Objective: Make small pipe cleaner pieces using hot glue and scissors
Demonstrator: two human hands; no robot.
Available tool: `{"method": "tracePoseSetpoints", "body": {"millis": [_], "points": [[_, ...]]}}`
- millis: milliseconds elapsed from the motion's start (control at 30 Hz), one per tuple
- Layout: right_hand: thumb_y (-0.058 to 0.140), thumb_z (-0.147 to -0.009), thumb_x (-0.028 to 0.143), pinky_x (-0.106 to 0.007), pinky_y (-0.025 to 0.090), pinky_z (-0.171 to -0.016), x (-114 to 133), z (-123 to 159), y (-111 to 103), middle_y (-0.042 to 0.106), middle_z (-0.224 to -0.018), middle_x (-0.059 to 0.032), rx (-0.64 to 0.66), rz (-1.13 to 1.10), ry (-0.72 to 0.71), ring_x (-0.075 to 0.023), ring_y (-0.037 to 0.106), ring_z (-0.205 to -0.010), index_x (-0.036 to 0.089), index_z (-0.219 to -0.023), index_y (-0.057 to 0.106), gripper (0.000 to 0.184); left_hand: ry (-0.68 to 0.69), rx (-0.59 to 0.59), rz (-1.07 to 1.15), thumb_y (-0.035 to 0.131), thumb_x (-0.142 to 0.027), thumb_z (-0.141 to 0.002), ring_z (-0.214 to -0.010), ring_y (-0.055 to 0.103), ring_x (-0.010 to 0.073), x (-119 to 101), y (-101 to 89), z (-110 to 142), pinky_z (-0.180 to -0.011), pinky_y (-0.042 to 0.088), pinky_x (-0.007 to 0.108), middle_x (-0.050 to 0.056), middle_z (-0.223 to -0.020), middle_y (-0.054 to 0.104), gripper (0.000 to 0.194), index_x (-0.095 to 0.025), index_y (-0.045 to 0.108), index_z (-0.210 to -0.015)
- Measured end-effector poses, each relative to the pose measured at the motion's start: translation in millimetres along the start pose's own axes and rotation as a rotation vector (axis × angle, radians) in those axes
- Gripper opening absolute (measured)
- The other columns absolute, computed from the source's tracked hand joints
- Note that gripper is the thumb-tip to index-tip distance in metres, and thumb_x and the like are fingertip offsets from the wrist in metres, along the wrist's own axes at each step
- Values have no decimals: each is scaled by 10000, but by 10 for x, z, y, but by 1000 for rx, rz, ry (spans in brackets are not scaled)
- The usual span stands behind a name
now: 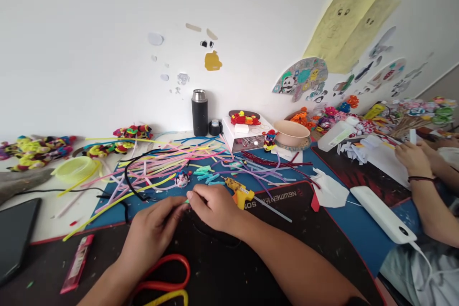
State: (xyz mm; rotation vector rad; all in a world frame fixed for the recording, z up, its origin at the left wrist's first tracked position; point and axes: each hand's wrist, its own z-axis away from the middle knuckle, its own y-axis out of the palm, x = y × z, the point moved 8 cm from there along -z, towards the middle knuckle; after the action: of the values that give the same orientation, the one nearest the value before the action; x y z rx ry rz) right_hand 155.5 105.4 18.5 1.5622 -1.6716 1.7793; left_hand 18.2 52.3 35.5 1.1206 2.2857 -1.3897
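Note:
My left hand (pixel 152 229) and my right hand (pixel 214 206) meet over a black mat (pixel 272 244), fingertips pinched together on a small teal piece of pipe cleaner (pixel 187 201). A yellow glue gun (pixel 239 192) lies just right of my right hand. Short teal cut pieces (pixel 206 175) and a small round pink-and-white craft figure (pixel 182 179) sit just beyond my fingers. A spread of long coloured pipe cleaners (pixel 168 160) covers the blue mat behind them.
Red and yellow loops (pixel 168 277) lie near my left forearm. A black flask (pixel 199 112), white box (pixel 244 136), tan bowl (pixel 291 133) stand at the back. White power bank (pixel 383 213) at right; another person's hand (pixel 414 158) works at far right. A dark tablet (pixel 16 236) lies left.

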Motion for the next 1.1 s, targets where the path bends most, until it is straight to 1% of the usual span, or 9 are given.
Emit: {"method": "tracePoseSetpoints", "body": {"millis": [33,100,200,367,500,667,833,933,1100], "points": [[512,-1060,367,-301,271,-619,-13,-6,4,452,-628,37,-1,12,1,-135,404,-602,224,-703,412,398,-9,13,-8,554,-422,-1050,-750,819,217,29,18,6,-726,629,260,42,-882,858,295,-242,784,-1017],[511,-1069,385,-300,271,-627,-27,-22,-17,454,-633,37,-28,27,-11,-134,412,-615,221,-704,427,408,-18,1,-41,565,-447,-1037,-782,825,227,76,24,2,-754,630,271,43,-921,866,308,-242,794,-1050],[476,-1092,423,-293,272,-618,-43,-50,-38,461,-634,40,-30,0,-27,-129,417,-610,220,-711,429,435,-39,-8,-96,555,-477,-1028,-786,829,241,128,30,-36,-736,627,277,51,-941,873,346,-243,808,-1058],[487,-1105,437,-283,275,-623,-71,-80,-62,557,-681,28,-25,-2,-51,-125,472,-640,211,-755,531,418,-56,0,-140,553,-501,-1009,-815,837,256,164,43,-89,-755,629,285,68,-981,879,373,-235,808,-1060],[491,-1112,455,-283,275,-626,-69,-94,-80,602,-701,18,-37,14,-60,-128,513,-656,210,-790,586,416,-70,-22,-196,555,-505,-993,-809,836,269,186,14,-115,-753,629,300,62,-972,880,354,-254,805,-1005],[509,-1103,482,-287,268,-612,-39,-103,-116,563,-655,26,-40,2,-55,-129,499,-625,212,-795,612,423,-70,-45,-191,543,-518,-992,-773,829,266,180,-19,-140,-707,623,295,57,-926,877,367,-268,809,-959],[522,-1108,458,-280,304,-635,3,-102,-145,636,-712,7,-15,-55,-52,-133,560,-661,202,-773,626,434,-97,-29,-175,541,-531,-996,-708,814,253,184,-6,-134,-660,607,285,39,-869,868,374,-276,813,-961],[526,-1108,439,-270,333,-652,15,-100,-172,596,-645,23,-8,-103,-28,-133,558,-638,202,-743,600,441,-100,-45,-182,540,-554,-999,-714,816,257,177,-22,-127,-668,607,291,39,-891,870,389,-280,816,-990],[501,-1109,486,-264,355,-649,8,-89,-174,561,-600,32,0,-159,-7,-139,564,-626,211,-734,576,471,-64,-52,-223,540,-574,-1003,-711,810,257,187,-68,-107,-678,598,302,42,-910,867,393,-291,813,-1028]]}}
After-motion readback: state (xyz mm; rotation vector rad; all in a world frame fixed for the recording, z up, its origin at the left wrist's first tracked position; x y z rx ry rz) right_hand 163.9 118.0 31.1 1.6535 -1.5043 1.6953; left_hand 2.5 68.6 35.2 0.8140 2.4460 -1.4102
